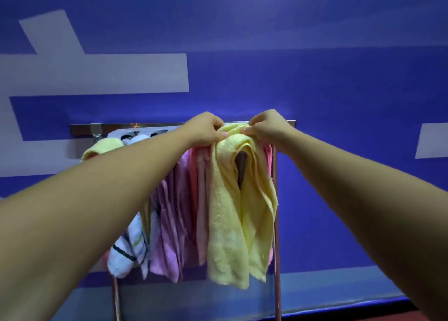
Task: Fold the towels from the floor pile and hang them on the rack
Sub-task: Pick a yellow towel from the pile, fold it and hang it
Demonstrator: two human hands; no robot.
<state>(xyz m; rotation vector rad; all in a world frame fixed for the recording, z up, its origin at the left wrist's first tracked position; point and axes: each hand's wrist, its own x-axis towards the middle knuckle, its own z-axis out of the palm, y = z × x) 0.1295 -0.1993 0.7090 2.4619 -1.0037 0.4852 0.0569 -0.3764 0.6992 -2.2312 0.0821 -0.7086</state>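
Left hand (206, 129): pinching the top of the yellow towel (228, 211), fingers curled.
Right hand (266, 126): pinching the same top fold, just beside the left hand.
Yellow towel: hanging down below both hands, draped over the rack (278, 296) near its right end.
Next along: pink towels (169, 223) touching its left side, then a white striped towel (126, 250).

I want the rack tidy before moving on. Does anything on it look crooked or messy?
Yes. The yellow towel that the left hand and right hand pinch at the rack's right end hangs in uneven layers that gape open. At the left end a second yellow towel sits bunched on top.
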